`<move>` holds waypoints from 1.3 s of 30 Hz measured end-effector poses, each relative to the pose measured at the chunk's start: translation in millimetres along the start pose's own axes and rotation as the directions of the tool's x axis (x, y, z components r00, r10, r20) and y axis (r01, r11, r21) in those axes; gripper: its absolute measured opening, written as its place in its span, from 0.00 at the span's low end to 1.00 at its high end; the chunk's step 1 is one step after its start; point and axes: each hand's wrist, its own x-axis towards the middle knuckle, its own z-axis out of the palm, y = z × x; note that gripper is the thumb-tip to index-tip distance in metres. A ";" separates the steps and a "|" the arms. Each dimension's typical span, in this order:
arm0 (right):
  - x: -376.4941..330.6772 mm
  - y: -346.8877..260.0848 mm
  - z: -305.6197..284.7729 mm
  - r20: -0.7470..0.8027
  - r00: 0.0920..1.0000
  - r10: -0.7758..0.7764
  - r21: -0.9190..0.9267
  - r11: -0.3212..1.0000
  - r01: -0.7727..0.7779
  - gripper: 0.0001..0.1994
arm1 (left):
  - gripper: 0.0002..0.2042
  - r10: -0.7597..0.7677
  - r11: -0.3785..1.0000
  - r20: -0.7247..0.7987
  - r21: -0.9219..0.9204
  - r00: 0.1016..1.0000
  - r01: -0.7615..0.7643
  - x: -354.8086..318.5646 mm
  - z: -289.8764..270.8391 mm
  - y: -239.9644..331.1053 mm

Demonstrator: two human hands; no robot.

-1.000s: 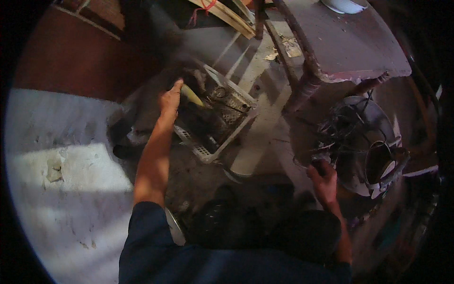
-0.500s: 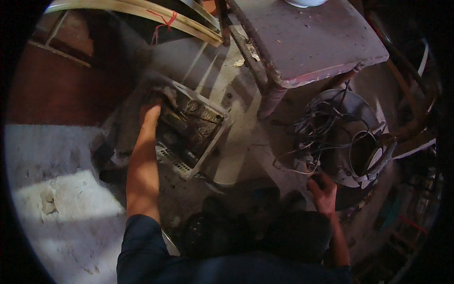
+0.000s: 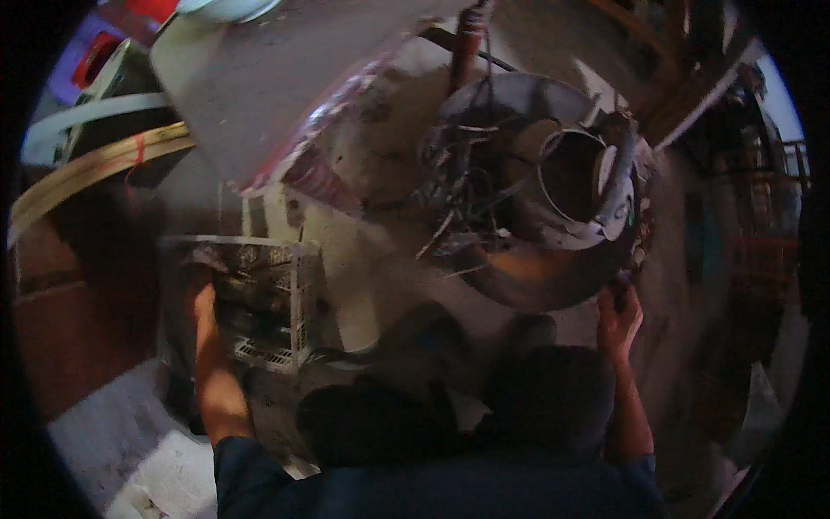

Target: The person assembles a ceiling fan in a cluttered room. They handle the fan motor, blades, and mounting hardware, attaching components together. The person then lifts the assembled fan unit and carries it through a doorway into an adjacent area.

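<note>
the pale openwork crate (image 3: 300,298) sits on the floor to your left, with dark, grimy items inside that are too dim to name; your left hand (image 3: 203,298) is at its far left side, the fingers lost in shadow, so whether they grip or lie loose you cannot tell from here; off to your right stands a big round basin (image 3: 553,99), with a tangle of dark cables (image 3: 467,186) and a smaller round vessel (image 3: 538,190) in it; your right hand (image 3: 619,322) is at the basin's near right edge, fingers bent, though what they pinch, if anything, cannot be made out; beyond the crate is a table (image 3: 285,78) with a worn edge, bearing a white bowl (image 3: 232,9); left of it, pale strips (image 3: 91,175) are bound with a red tie (image 3: 138,154).
</note>
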 end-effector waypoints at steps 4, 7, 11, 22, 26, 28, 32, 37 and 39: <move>44.0 53.6 -2.7 -0.240 0.971 0.026 -0.132 0.990 -0.059 0.23 | 0.30 -0.174 0.984 -0.043 -0.055 0.984 0.171 -26.5 -16.1 5.6; 75.0 86.8 0.8 -0.308 0.942 0.135 -0.255 0.942 -0.218 0.29 | 0.29 -0.039 0.978 -0.281 -0.206 0.959 -0.021 -58.1 -19.0 3.6; 99.7 181.3 33.3 -0.263 0.952 0.156 -0.030 0.985 -0.169 0.36 | 0.28 0.433 0.878 -0.465 0.025 0.773 -0.477 -98.5 -34.5 7.7; 73.1 173.5 60.8 -0.231 0.951 0.207 0.340 0.933 -0.120 0.36 | 0.16 0.749 0.540 -0.186 -0.384 0.636 -0.749 -242.8 -35.1 205.9; 82.5 168.8 23.2 -0.270 0.913 0.305 0.425 0.889 -0.171 0.29 | 0.14 0.863 0.479 0.054 -0.409 0.503 -0.777 -303.2 -24.0 280.8; 91.8 195.2 1.7 -0.361 0.846 0.393 0.475 0.858 -0.195 0.26 | 0.15 0.764 0.645 0.289 -0.330 0.577 -0.689 -308.7 -25.1 301.8; 131.6 280.1 -30.5 -0.473 0.826 0.305 -0.060 0.925 -0.376 0.22 | 0.17 0.639 0.765 0.356 -0.387 0.682 -0.515 -276.1 -0.2 306.1; 212.3 332.5 -42.2 -0.446 0.872 0.202 -0.176 0.935 -0.306 0.27 | 0.16 0.552 0.789 0.376 -0.525 0.744 -0.320 -296.6 11.3 320.3; 239.8 353.5 -46.8 -0.324 0.872 0.367 -0.124 0.897 -0.424 0.30 | 0.16 0.588 0.767 0.375 -0.541 0.717 -0.345 -310.6 8.1 330.8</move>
